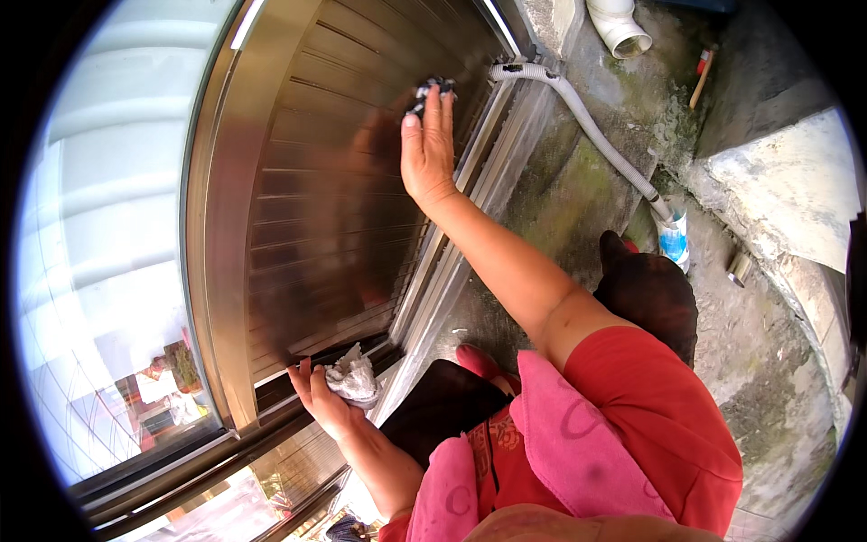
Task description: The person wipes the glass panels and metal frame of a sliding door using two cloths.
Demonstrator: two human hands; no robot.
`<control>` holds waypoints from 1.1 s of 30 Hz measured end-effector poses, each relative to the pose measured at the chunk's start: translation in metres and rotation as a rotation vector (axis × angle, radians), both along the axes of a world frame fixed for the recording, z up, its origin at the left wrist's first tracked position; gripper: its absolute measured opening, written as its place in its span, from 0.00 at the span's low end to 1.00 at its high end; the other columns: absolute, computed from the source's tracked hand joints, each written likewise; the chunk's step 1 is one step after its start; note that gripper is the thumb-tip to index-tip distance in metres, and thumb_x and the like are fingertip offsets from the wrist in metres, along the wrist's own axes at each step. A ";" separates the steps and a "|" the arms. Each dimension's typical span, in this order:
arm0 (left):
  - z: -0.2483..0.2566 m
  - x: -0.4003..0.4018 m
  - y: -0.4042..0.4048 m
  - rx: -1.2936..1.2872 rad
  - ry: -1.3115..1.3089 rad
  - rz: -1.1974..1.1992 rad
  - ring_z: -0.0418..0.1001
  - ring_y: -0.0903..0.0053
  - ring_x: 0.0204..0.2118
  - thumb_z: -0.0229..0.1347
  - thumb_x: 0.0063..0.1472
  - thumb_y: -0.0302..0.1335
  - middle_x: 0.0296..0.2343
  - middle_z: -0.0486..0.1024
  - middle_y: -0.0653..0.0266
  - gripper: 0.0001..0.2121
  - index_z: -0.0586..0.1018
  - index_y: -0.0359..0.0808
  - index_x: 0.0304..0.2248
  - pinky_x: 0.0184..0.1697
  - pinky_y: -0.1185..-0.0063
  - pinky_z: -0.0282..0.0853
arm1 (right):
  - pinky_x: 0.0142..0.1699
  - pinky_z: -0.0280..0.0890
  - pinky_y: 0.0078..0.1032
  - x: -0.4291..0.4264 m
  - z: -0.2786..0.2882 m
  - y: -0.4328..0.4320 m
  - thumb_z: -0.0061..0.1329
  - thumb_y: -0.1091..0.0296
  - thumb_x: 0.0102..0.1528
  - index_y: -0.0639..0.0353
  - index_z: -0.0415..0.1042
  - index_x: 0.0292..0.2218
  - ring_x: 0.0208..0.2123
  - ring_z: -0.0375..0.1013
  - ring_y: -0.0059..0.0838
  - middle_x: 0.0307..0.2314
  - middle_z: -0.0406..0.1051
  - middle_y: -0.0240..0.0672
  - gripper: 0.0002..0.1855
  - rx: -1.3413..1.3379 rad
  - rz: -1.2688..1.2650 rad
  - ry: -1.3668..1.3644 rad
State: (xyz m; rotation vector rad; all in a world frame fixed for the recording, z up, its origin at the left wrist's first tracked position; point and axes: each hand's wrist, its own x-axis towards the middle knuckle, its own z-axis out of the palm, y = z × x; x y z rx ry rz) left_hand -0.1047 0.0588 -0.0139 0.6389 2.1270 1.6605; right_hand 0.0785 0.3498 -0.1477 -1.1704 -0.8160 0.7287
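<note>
A bronze-coloured metal door with a ribbed lower panel stands in front of me. My right hand is stretched out along this panel, its fingers pressing a black-and-white wad of cloth against the ribs. Lower down, my left hand is at the door's side edge. A crumpled whitish rag is held against its thumb side, and the fingertips touch the edge of the frame. The glossy panel reflects blurred shapes. Part of the black-and-white wad is hidden behind my fingers.
Clear glass fills the door's other section. A grey corrugated hose runs across the stained concrete floor into a white-and-blue container. Nearby are a metal can, a white pipe elbow and a wooden-handled tool.
</note>
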 end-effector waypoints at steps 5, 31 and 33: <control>0.001 -0.001 -0.004 0.002 0.013 0.020 0.63 0.71 0.55 0.49 0.64 0.22 0.55 0.67 0.58 0.31 0.56 0.33 0.65 0.58 0.71 0.61 | 0.69 0.45 0.47 0.016 -0.015 0.012 0.36 0.51 0.66 0.68 0.52 0.66 0.65 0.51 0.61 0.63 0.50 0.64 0.36 0.189 -0.061 -0.258; 0.004 -0.001 -0.002 0.004 -0.038 -0.034 0.67 0.69 0.55 0.46 0.63 0.17 0.59 0.64 0.54 0.31 0.56 0.33 0.66 0.55 0.72 0.68 | 0.71 0.35 0.45 -0.026 0.046 -0.051 0.32 0.54 0.67 0.66 0.46 0.68 0.70 0.35 0.60 0.67 0.36 0.62 0.35 0.438 0.224 -0.134; 0.008 0.001 -0.003 0.012 -0.063 -0.060 0.68 0.70 0.55 0.46 0.63 0.16 0.60 0.64 0.54 0.31 0.56 0.32 0.66 0.55 0.73 0.67 | 0.70 0.40 0.46 -0.035 0.013 -0.049 0.35 0.58 0.66 0.62 0.49 0.68 0.68 0.42 0.62 0.67 0.39 0.62 0.34 0.430 0.158 -0.255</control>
